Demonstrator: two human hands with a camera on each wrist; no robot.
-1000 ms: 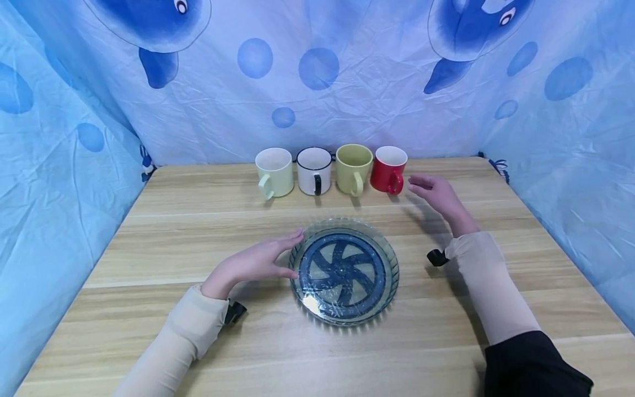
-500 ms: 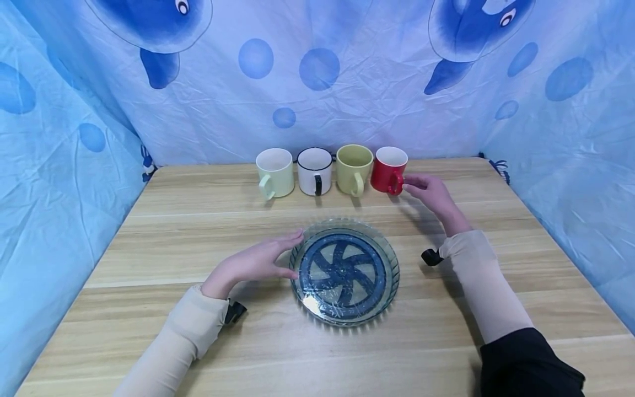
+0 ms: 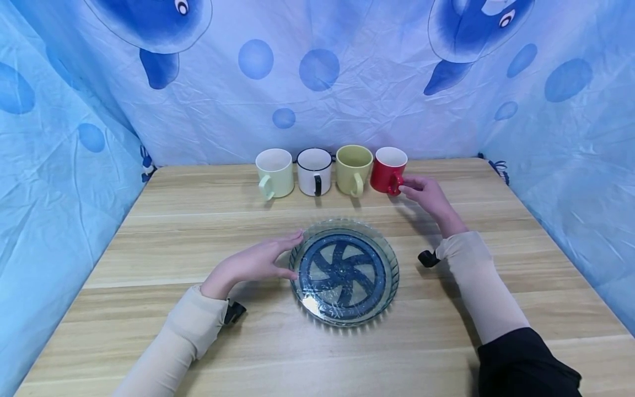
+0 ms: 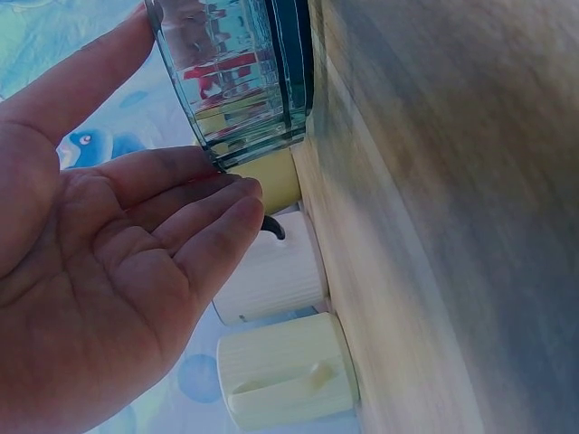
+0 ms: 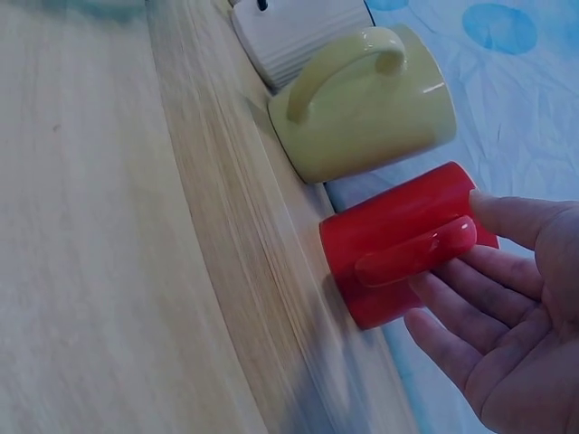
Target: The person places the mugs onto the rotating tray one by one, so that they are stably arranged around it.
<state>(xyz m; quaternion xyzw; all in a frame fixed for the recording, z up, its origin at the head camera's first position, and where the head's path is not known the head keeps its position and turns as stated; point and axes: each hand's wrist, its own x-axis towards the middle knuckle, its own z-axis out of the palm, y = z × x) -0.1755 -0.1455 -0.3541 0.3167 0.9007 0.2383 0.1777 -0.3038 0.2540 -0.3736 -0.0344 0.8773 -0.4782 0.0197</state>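
Observation:
A round clear glass dish point(image 3: 392, 275) with a scalloped rim and a blue swirl pattern sits mid-table. My left hand point(image 3: 260, 259) rests at its left side, thumb and fingers spread along the rim; in the left wrist view the fingers lie nearly straight by the ridged glass wall. At the right end of the back row stands a red mug point(image 3: 384, 175), upright, its handle point(image 5: 421, 253) facing me. My right hand point(image 3: 428, 197) is at that handle. In the right wrist view the thumb overlaps the mug above the handle, with loosely extended fingers below it.
Left of the red mug, in a row, stand an olive-green mug point(image 3: 347, 171), a white mug point(image 3: 306, 176) with black rim and handle, and a pale green mug point(image 3: 281, 179). Blue dolphin-printed cloth point(image 3: 367, 110) hangs behind the wooden table point(image 3: 198, 220).
My right hand has moved left from beside the red mug to its handle, thumb and fingers drawing nearer together. The left hand, dish and mugs have stayed in place.

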